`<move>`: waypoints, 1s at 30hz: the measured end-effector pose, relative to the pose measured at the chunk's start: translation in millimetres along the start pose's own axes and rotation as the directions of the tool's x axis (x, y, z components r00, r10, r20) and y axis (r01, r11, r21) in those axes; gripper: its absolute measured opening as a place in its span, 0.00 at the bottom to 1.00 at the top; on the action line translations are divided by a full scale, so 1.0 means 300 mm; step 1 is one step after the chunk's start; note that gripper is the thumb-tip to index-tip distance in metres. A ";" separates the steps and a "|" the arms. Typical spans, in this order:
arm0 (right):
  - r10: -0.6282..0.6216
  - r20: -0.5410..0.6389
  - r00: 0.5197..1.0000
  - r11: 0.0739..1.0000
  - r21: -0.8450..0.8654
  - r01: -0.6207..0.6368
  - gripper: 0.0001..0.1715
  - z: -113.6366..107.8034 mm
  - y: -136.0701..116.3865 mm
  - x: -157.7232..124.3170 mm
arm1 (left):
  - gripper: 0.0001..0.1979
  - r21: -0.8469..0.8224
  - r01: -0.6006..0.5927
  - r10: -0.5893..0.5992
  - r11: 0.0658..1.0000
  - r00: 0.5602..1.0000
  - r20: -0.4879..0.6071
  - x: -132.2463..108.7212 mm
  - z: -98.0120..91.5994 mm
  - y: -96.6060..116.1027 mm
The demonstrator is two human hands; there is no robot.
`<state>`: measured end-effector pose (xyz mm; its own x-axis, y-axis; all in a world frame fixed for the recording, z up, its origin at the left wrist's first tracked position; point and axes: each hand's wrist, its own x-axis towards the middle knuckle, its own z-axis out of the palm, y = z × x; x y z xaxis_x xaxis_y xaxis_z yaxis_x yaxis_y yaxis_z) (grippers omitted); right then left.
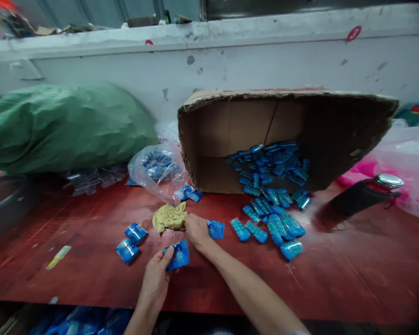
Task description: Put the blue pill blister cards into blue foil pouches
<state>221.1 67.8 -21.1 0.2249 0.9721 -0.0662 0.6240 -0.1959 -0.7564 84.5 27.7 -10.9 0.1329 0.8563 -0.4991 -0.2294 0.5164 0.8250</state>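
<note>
My left hand (156, 278) is closed on a small blue packet (178, 255) just above the red table (91, 274). My right hand (197, 230) reaches forward with its fingers pinching into a yellowish pile of rubber bands (169, 217). Another blue packet (216, 229) lies right beside that hand. Two more blue packets (131, 242) lie to the left. A cardboard box (230, 125) lies on its side behind, and many blue blister packs (272, 218) spill from it onto the table.
A green sack (63, 125) lies at the back left, with clear plastic bags (157, 167) of blue packets beside it. A dark bottle (366, 193) lies at the right, a dark bowl (3, 200) at the far left. A white wall runs behind.
</note>
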 end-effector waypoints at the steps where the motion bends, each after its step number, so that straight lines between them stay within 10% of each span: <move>1: 0.008 0.010 1.000 1.000 -0.011 -0.008 0.12 0.005 -0.003 0.011 | 0.16 -0.012 -0.002 0.002 1.000 1.000 0.002 -0.001 -0.002 0.002; 7: 0.036 0.058 0.998 0.998 0.050 -0.039 0.19 -0.103 0.037 -0.079 | 0.16 0.042 -0.022 0.021 0.999 0.999 0.032 0.038 0.014 -0.030; 12: 0.085 0.231 0.969 0.849 0.492 -0.192 0.09 -0.129 0.088 -0.214 | 0.15 0.120 -0.051 0.036 0.991 0.992 0.123 0.057 0.074 -0.060; 30: 0.247 -0.110 0.963 0.680 0.727 -0.091 0.15 -0.021 0.126 -0.332 | 0.14 0.096 -0.002 -0.016 0.995 0.980 0.196 0.013 0.186 -0.120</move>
<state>226.9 -37.1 -38.9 0.4529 0.8734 -0.1788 -0.1401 -0.1284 -0.9818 147.1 12.6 -27.7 0.3232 0.8320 -0.4509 -0.1364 0.5124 0.8478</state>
